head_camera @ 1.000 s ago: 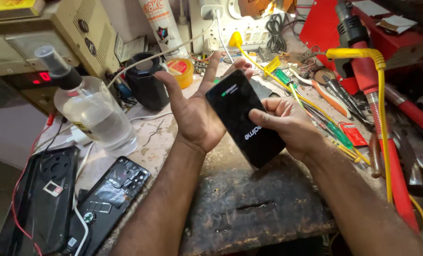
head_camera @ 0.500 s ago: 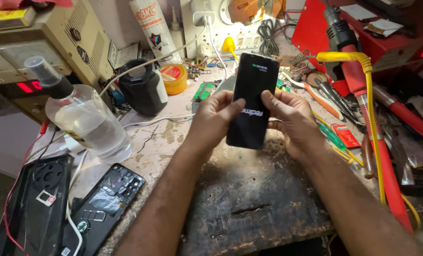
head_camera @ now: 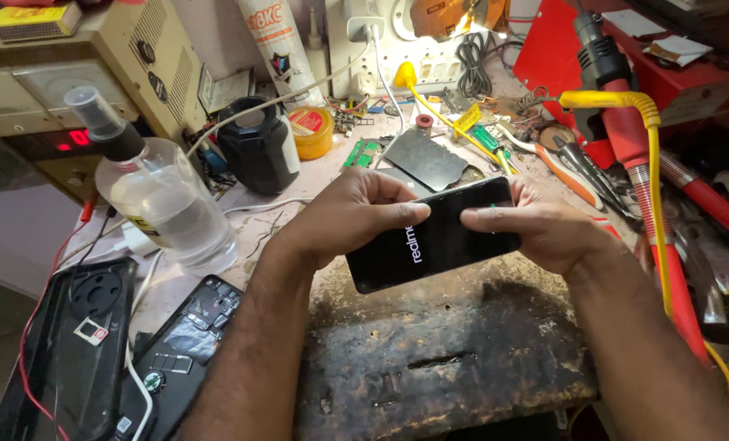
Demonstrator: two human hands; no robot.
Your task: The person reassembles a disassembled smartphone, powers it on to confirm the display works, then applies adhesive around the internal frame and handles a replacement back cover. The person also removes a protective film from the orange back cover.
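Overhead, left hand (head_camera: 344, 216) and right hand (head_camera: 544, 224) both grasping a black phone (head_camera: 434, 237) sideways, above a scorched bench (head_camera: 430, 359), clear spray bottle (head_camera: 156, 192) nearby

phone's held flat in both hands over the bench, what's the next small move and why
Probably keep pressing along the edges: the left hand and right hand grip the black phone at opposite ends, thumbs on its face, above the worn wooden block. Both thumbs already bear on it, so sliding them further round looks likeliest.
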